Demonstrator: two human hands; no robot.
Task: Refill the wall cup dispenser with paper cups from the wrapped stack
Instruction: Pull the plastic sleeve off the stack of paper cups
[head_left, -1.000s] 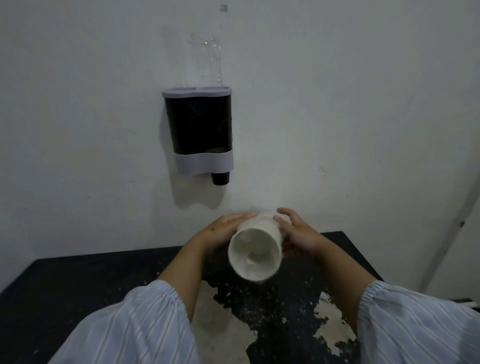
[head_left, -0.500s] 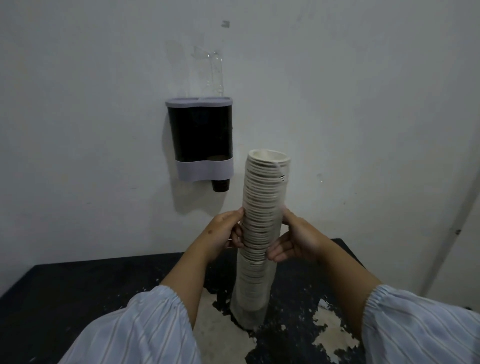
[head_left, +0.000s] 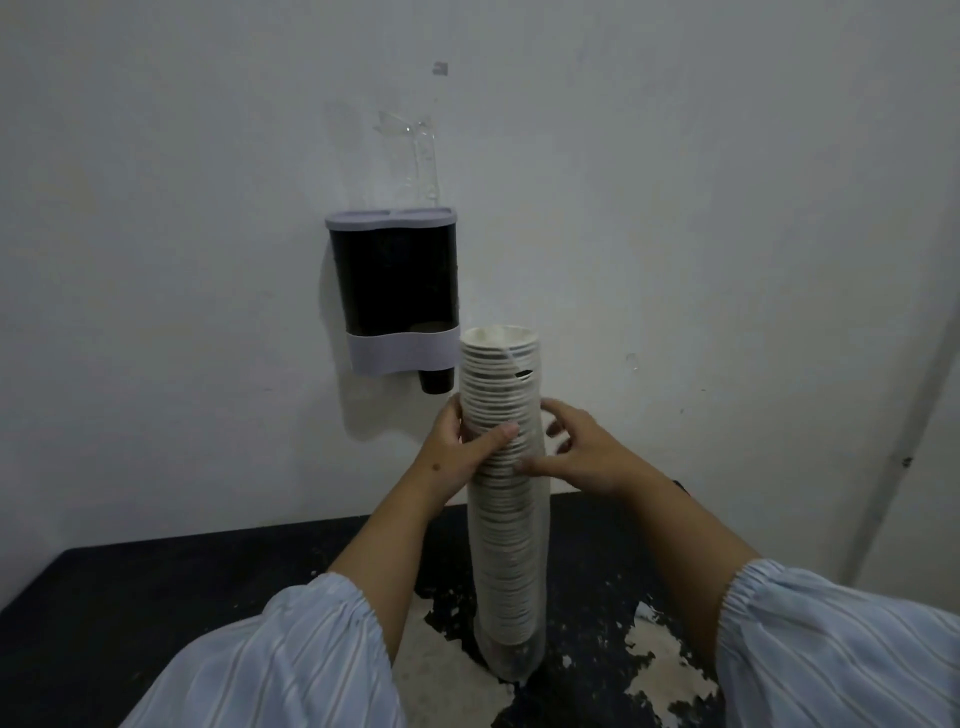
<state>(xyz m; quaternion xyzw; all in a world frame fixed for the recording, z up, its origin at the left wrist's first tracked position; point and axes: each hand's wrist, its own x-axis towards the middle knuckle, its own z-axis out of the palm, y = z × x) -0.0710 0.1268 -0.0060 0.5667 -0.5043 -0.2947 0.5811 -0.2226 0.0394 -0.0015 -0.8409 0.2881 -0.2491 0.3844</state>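
A tall stack of white paper cups (head_left: 503, 530) in a clear plastic wrap stands upright on the black table (head_left: 156, 597), its open mouth on top. My left hand (head_left: 460, 452) grips the stack's left side about a third of the way down, thumb across the front. My right hand (head_left: 582, 452) touches the right side with thumb and spread fingers, loosely curled. The wall cup dispenser (head_left: 396, 291) hangs up and left of the stack: dark body, grey lid and band. A black cup (head_left: 435, 382) pokes out of its bottom.
A clear plastic piece (head_left: 415, 150) is fixed to the white wall above the dispenser. The table's black surface is peeling, with pale patches (head_left: 660, 660) near me. A pale door frame (head_left: 904, 452) runs up the right edge.
The stack went from lying tilted toward me to standing upright on the table. My hands now sit higher on it, and my right hand's fingers have loosened.
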